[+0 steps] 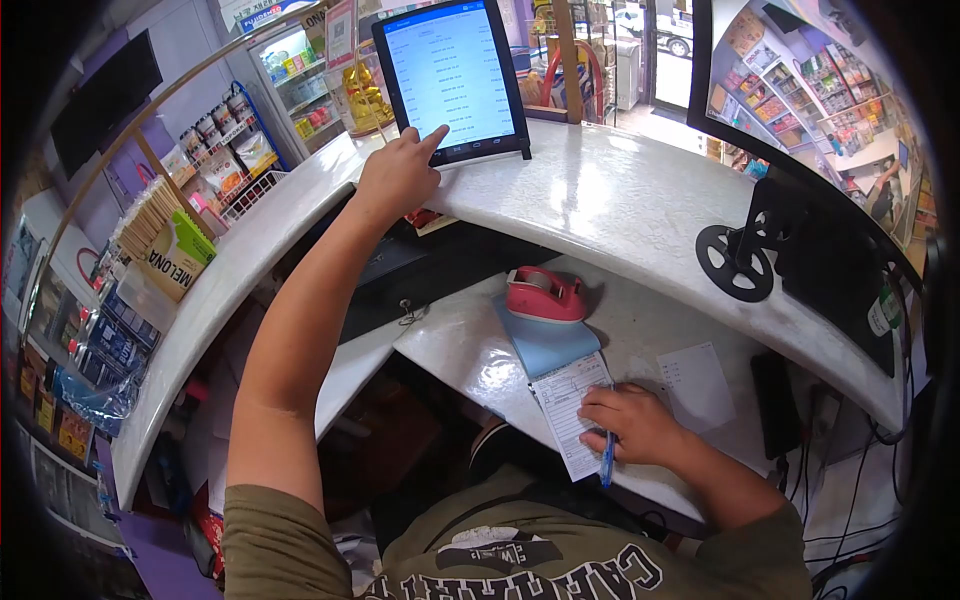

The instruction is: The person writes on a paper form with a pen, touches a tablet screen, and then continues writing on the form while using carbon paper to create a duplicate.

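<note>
My left hand (400,172) reaches up to a tablet (455,85) standing on the raised counter. Its index finger is stretched out at the lower part of the lit screen, which lists rows of text; the other fingers are partly bent and hold nothing. On the lower desk, my right hand (635,424) rests over a notepad (568,400) with a printed form and a blue cover folded back. A blue pen (607,462) is held in that hand, its tip end pointing toward me. Just above the pad sits a red tape dispenser (545,295).
A loose paper sheet (697,385) lies right of the pad. The curved white counter (600,190) wraps around, with a monitor (830,130) on its right and a Melona box of sticks (170,260) at left. Cables (850,520) hang at lower right.
</note>
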A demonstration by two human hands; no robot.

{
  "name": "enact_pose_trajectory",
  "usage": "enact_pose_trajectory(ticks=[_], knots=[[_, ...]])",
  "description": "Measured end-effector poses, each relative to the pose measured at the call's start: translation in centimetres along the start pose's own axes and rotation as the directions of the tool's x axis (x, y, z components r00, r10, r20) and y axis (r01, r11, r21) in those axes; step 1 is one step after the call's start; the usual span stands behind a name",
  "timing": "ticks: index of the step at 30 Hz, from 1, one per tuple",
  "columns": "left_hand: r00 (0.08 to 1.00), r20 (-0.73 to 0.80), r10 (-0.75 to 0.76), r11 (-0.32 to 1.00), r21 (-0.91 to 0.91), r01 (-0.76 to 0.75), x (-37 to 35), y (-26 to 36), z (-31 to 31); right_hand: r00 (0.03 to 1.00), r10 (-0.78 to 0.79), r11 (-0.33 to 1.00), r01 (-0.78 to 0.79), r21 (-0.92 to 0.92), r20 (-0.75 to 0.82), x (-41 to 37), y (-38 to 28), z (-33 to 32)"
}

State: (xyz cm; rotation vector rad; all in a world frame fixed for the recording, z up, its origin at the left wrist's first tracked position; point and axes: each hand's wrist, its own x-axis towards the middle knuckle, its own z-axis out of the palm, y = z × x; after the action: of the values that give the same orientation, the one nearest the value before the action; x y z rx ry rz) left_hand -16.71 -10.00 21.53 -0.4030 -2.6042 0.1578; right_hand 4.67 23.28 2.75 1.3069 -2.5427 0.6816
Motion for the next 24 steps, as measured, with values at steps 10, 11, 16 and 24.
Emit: enact_pose_trajectory(ticks=[10,11,16,24], knots=[[0.999,-0.018,0.049,0.999,-0.001,-0.049,0.5,-0.2,-0.5,1.0,-0.005,1.0,0.005,0.001,-0.003,0.0,0.2,0.2],[0.998,-0.028,0.059,0.998,-0.006,-0.059,0.6,-0.3,-0.5,1.0,-0.001,1.0,0.001,-0.002,0.006,0.0,0.1,0.1],[0.969,-0.246,0.009,0.998,-0.053,-0.022,2.2,-0.5,-1.3,1.0,-0.003,1.0,0.003,-0.001,0.0,0.0,0.1,0.0],[0.962,-0.246,-0.12,0.992,0.006,0.125,5.4,-2.2,-2.5,1.0,0.006,1.0,-0.005,-0.011,0.012,-0.1,0.2,0.2]])
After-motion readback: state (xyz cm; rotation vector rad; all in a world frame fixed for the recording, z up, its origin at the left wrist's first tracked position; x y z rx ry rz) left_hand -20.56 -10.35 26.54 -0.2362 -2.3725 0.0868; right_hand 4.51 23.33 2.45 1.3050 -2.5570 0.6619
